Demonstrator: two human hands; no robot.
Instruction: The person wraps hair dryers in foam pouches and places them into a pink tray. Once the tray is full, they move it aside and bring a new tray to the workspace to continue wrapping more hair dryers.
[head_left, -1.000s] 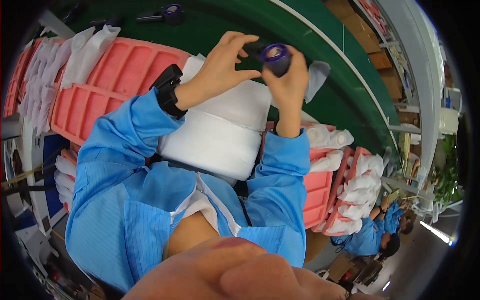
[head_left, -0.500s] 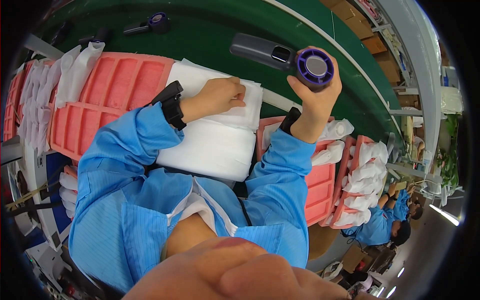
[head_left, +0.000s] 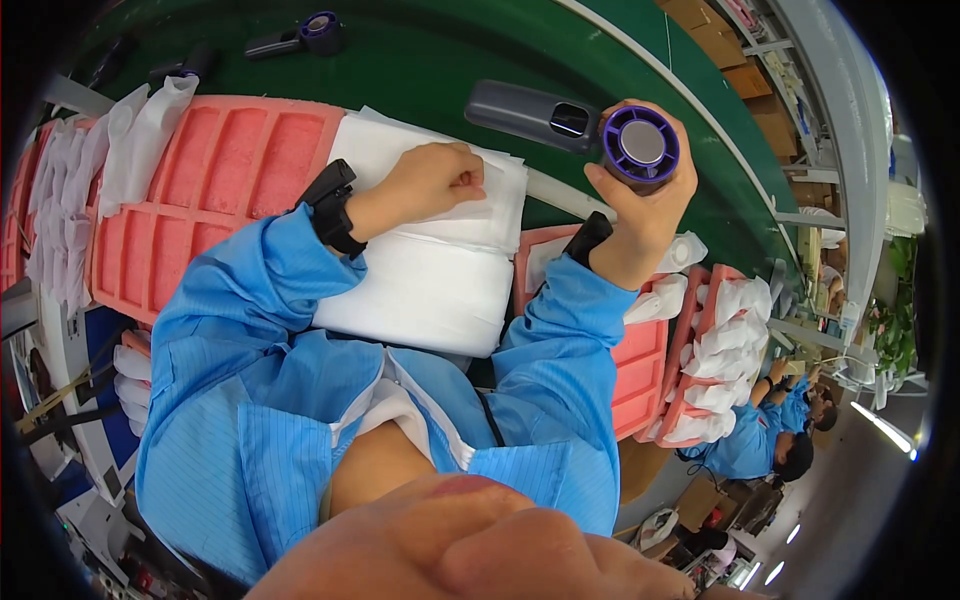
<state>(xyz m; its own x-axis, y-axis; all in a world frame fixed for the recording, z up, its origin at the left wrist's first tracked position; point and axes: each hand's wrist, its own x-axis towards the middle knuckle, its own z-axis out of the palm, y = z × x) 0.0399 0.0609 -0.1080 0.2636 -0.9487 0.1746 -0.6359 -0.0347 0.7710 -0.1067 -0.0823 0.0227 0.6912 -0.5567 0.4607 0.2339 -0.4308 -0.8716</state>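
Note:
My right hand [head_left: 640, 195] grips a grey handheld device with a round purple end [head_left: 585, 128], held up over the green belt [head_left: 420, 60]. My left hand [head_left: 435, 180] rests with curled fingers on the top sheet of a thick stack of white foam bags [head_left: 420, 280], pinching the sheet's edge. Both arms wear blue sleeves and black wrist straps.
Pink foam trays [head_left: 200, 190] lie to the left, with white bagged items [head_left: 140, 140] along their far edge. More pink trays with white bags [head_left: 725, 340] stand at the right. Another grey and purple device [head_left: 300, 38] lies on the belt. Co-workers in blue [head_left: 760, 440] sit further right.
My right hand has lifted the device away to the right. My left hand let go of it and dropped onto the stack of white bags.

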